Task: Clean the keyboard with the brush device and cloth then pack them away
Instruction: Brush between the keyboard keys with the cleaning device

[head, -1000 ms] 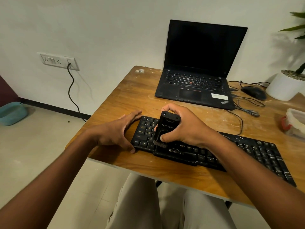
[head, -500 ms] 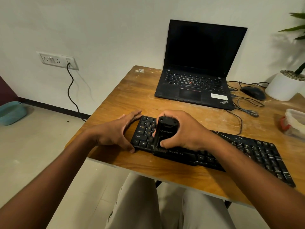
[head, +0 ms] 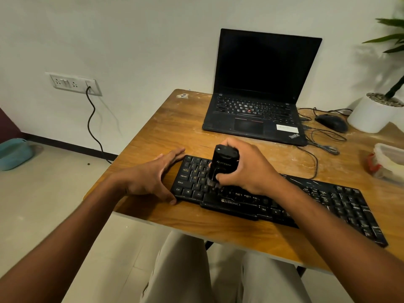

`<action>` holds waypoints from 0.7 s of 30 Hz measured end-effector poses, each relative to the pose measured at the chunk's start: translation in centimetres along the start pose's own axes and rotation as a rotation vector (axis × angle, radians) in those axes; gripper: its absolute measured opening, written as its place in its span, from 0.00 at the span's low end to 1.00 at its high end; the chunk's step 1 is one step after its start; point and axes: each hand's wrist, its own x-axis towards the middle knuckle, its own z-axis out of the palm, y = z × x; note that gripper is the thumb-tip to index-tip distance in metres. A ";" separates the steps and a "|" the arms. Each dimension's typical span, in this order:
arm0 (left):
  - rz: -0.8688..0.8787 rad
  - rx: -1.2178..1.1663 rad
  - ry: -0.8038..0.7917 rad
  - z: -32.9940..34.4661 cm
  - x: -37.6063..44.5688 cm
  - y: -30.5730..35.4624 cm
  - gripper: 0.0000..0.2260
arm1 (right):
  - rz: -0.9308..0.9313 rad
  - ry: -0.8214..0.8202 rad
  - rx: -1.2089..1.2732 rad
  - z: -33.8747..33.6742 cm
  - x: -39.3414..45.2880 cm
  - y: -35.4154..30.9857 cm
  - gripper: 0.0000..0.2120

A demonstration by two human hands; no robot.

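A long black keyboard (head: 328, 200) lies across the front of the wooden table (head: 175, 127), its keys streaked with pale dust. My right hand (head: 247, 169) grips a black brush device (head: 223, 162) held upright, with its bristles down on the keys in the keyboard's left part. My left hand (head: 153, 178) lies flat with fingers spread against the keyboard's left end, thumb at its front corner. No cloth is in view.
An open black laptop (head: 258, 114) stands at the back of the table. A black mouse (head: 332, 122) with loose cables, a white plant pot (head: 373, 114) and a clear plastic container (head: 389, 165) sit to the right. The table's front edge runs just below the keyboard.
The brush device in my right hand has moved slightly back up the keys after dipping toward the keyboard's front edge. My left hand has stayed at the keyboard's left end.
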 end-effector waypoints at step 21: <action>0.016 0.366 0.043 1.2 0.2 7.2 0.66 | 0.075 0.284 0.093 -4.6 0.0 2.3 0.24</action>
